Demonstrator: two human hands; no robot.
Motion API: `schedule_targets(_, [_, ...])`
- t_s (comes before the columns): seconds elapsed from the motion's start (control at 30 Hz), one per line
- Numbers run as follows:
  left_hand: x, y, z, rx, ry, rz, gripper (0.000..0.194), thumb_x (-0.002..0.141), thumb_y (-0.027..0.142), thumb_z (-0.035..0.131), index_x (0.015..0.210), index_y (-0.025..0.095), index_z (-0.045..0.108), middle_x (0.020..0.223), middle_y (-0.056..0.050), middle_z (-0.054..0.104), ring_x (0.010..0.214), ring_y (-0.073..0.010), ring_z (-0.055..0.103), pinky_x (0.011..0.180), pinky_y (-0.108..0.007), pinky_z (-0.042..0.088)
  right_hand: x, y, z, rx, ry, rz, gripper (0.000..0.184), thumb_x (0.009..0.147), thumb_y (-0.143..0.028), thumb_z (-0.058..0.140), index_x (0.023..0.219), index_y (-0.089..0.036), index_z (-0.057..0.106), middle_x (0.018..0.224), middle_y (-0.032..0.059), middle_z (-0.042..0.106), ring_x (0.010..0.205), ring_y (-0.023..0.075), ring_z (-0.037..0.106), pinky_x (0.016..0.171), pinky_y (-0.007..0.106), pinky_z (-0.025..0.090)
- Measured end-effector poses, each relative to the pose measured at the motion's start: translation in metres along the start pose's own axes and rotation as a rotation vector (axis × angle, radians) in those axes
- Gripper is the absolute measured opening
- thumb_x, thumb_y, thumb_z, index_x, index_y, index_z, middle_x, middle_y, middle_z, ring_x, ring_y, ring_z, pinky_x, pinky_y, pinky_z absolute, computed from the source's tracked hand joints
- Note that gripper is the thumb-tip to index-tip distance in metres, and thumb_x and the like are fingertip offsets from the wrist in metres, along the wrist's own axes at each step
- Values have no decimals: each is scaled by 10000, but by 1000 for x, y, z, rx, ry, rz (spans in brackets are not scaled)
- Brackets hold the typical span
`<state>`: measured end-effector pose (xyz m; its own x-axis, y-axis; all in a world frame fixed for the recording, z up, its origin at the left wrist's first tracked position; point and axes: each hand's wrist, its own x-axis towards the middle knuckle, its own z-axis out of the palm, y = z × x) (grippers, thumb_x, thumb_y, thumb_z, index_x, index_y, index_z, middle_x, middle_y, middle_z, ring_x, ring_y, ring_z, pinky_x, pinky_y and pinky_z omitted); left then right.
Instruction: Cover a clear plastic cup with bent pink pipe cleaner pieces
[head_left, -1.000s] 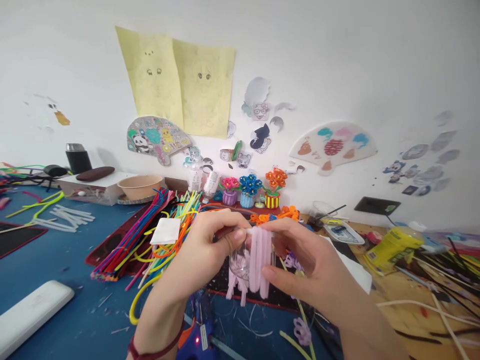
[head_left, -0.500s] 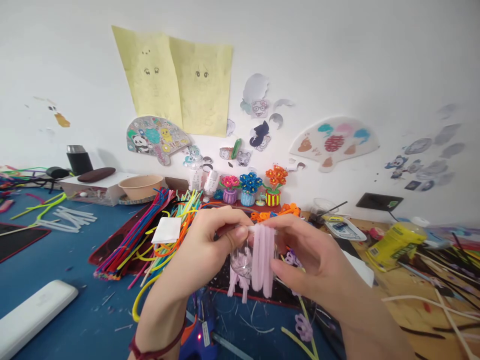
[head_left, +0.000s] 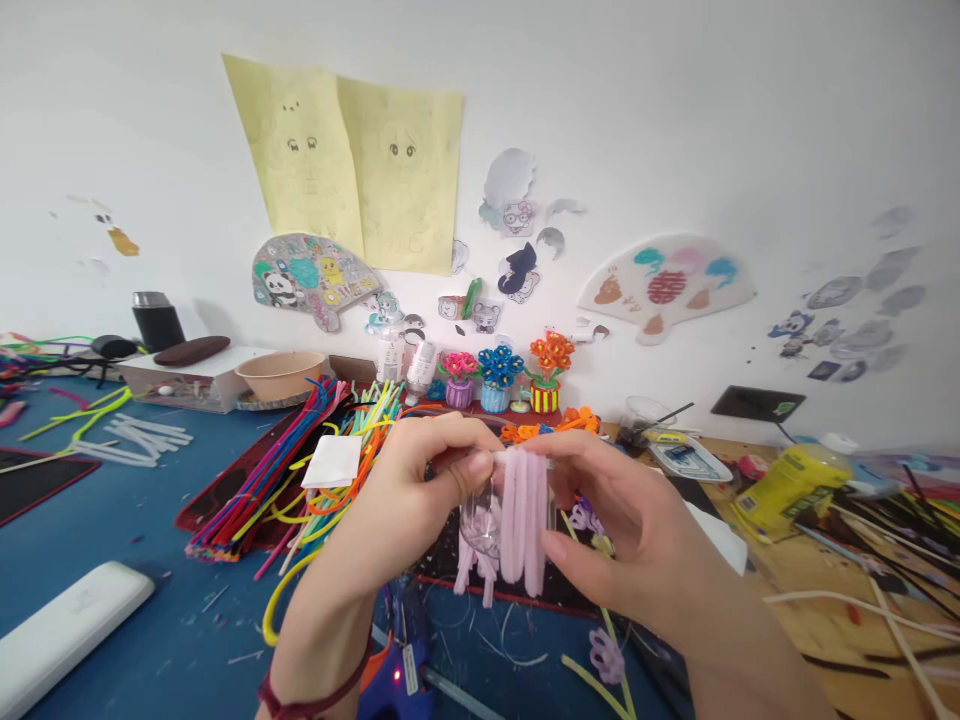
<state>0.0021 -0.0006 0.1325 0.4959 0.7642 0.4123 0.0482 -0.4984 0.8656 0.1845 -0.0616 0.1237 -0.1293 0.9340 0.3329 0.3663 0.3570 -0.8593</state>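
A small clear plastic cup (head_left: 481, 528) is held up between my hands. Pale pink pipe cleaners (head_left: 523, 520) are folded over its rim and hang side by side down the near side; more pink ends show beneath on the left. My left hand (head_left: 420, 490) pinches the rim between thumb and fingers, just left of the strips. Curved around the cup's right side is my right hand (head_left: 622, 510), its fingers at the top of the strips and its thumb at their right edge. The far fingertips of both hands are hidden.
A blue glue gun (head_left: 397, 675) with a lit red light lies below my hands. Bundled colourful pipe cleaners (head_left: 262, 470) lie to the left, near a white power-bank-like block (head_left: 75, 630). Pipe-cleaner flower pots (head_left: 496, 380) stand by the wall; a yellow bottle (head_left: 791, 490) lies right.
My right thumb has eased slightly away from the hanging pink strips. The strips sit a little differently at the top; my left hand stays almost still.
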Motion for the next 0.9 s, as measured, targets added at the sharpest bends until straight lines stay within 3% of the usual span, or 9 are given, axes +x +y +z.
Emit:
schedule_targets(0.5, [0, 1, 1, 21, 13, 1, 204, 822, 235, 519, 669, 143, 617, 589, 7, 529, 552, -104, 466, 519, -222, 357, -2, -2, 0, -8, -53, -1, 599, 641, -84, 646, 1193, -279, 520, 1040, 37, 611, 942, 228, 566, 853, 364, 470])
schedule_targets(0.73, [1, 2, 2, 54, 11, -3, 207, 814, 221, 508, 656, 143, 617, 577, 2, 535, 561, -112, 466, 514, -225, 345, 1, 3, -2, 108, -64, 25, 482, 743, -234, 694, 1197, -259, 538, 1156, 64, 613, 1057, 264, 562, 872, 385, 476])
schedule_targets(0.9, [2, 2, 4, 38, 31, -12, 206, 801, 217, 511, 642, 140, 618, 565, 6, 530, 554, -108, 464, 515, -223, 344, 0, 0, -4, 61, -99, 38, 516, 746, -296, 743, 1205, -289, 506, 1125, 40, 604, 1032, 239, 561, 885, 369, 455])
